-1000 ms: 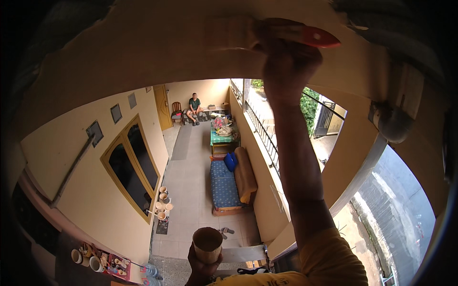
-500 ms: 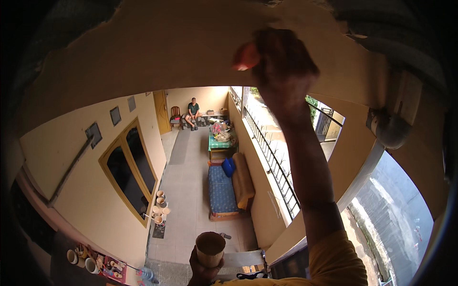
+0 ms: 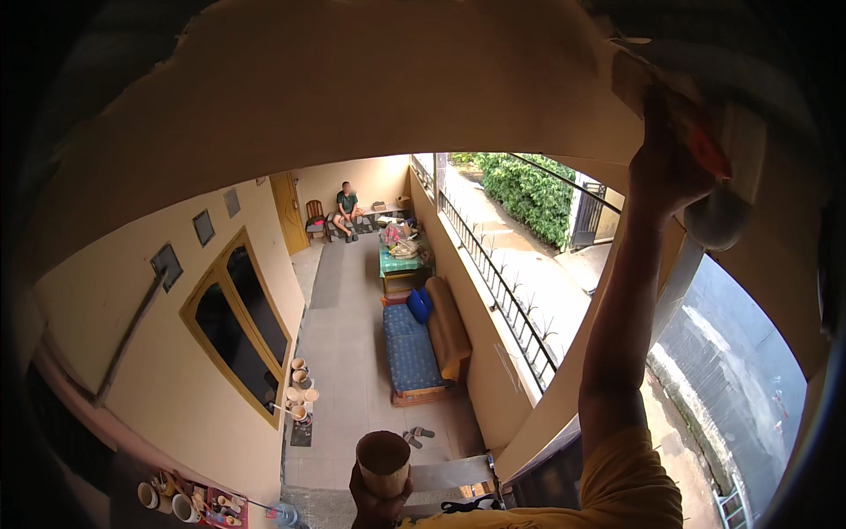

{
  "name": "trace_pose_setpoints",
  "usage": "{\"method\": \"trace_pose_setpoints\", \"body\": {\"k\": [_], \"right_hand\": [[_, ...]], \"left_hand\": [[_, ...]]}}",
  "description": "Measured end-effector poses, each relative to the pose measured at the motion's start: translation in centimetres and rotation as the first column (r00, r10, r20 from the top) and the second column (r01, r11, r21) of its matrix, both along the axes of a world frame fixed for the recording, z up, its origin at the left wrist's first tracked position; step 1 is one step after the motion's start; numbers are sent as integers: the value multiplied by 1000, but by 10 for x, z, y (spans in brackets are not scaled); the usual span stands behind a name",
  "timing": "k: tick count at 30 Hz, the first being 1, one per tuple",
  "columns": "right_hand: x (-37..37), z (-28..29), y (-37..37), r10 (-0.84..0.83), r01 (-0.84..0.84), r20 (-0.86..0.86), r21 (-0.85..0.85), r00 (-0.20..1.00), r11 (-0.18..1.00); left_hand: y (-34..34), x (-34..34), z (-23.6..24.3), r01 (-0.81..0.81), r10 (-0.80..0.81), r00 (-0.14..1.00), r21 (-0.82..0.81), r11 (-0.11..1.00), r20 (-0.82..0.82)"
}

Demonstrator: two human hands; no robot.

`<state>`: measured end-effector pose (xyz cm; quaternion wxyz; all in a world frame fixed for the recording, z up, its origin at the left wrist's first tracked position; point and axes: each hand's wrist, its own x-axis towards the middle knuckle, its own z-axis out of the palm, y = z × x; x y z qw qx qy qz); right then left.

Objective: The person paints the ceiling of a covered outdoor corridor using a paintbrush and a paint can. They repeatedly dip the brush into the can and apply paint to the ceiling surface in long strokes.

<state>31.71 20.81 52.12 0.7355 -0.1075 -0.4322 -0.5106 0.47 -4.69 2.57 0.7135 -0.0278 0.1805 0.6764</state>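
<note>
My right hand (image 3: 665,172) is raised at the upper right, gripping a paintbrush with a red handle (image 3: 709,145). The brush end reaches the edge of the beige overhead arch (image 3: 397,88), beside a grey pipe elbow (image 3: 718,229) that is partly behind the hand. Low at the centre, my left hand (image 3: 379,498) is wrapped round a beige cylindrical container (image 3: 382,467); its contents are too dim to tell.
A person (image 3: 346,203) sits at the far end of the porch. Below are a green-covered table (image 3: 392,262), a blue-patterned sofa (image 3: 405,348), several cans (image 3: 304,383), sandals (image 3: 419,434) and a cluttered tray (image 3: 220,507). A barred railing (image 3: 493,295) runs along the right.
My right hand and the brush have moved from the middle of the arch rightward to its edge by the pipe. The container in my left hand has shifted slightly.
</note>
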Motion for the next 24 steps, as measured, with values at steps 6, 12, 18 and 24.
{"method": "trace_pose_setpoints", "body": {"k": [6, 12, 18, 24], "right_hand": [[-54, -57, 9, -56, 87, 188, -162, 981, 983], [-78, -77, -41, 240, -178, 402, -187, 884, 966], [-41, -86, 32, 349, -263, 411, -251, 842, 932], [-44, -113, 24, 369, -264, 371, -306, 852, 915]], "left_hand": [[8, 9, 1, 44, -45, 999, -31, 999, -23], [15, 15, 19, 64, -63, 998, 44, 997, -23], [9, 11, 11, 30, -33, 992, -28, 999, -125], [14, 16, 19, 38, -36, 999, -93, 995, 22]]}}
